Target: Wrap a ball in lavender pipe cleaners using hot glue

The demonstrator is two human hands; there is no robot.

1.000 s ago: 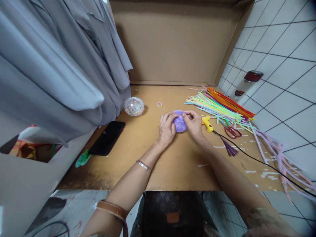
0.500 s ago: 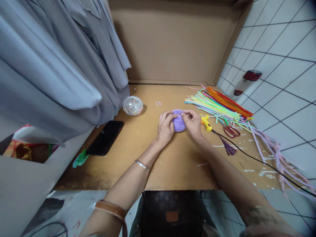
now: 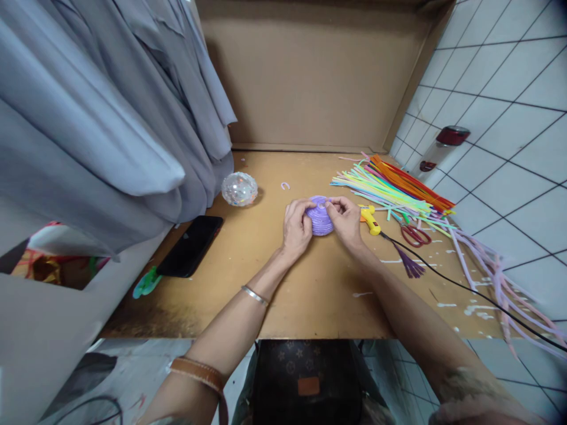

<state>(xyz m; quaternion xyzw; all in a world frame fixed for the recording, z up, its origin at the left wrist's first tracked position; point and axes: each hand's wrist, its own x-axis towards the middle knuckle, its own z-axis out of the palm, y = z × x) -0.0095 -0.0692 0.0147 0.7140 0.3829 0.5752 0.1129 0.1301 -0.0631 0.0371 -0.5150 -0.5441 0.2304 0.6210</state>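
Between my hands is a round purple ribbed piece (image 3: 321,222), wound in rings, with a small hole near its top. My left hand (image 3: 297,227) holds its left side, the fingertips on the upper edge. At its upper right, the thumb and bent fingers of my right hand (image 3: 346,219) grip the rim. A yellow glue gun (image 3: 371,222) lies just right of my right hand. Beyond my left hand, a small pale curved piece (image 3: 285,185) rests on the wooden table (image 3: 257,260).
A clear ball (image 3: 240,189) and a black phone (image 3: 190,247) are at the left, beside a grey curtain (image 3: 177,118). Colourful pipe cleaners (image 3: 390,186), red-handled scissors (image 3: 415,236), a purple tassel (image 3: 411,265) and a black cable (image 3: 447,280) lie at the right.
The fingertips of my left hand have drawn slightly left on the purple piece, and its small hole shows more clearly. My right hand stays almost still.
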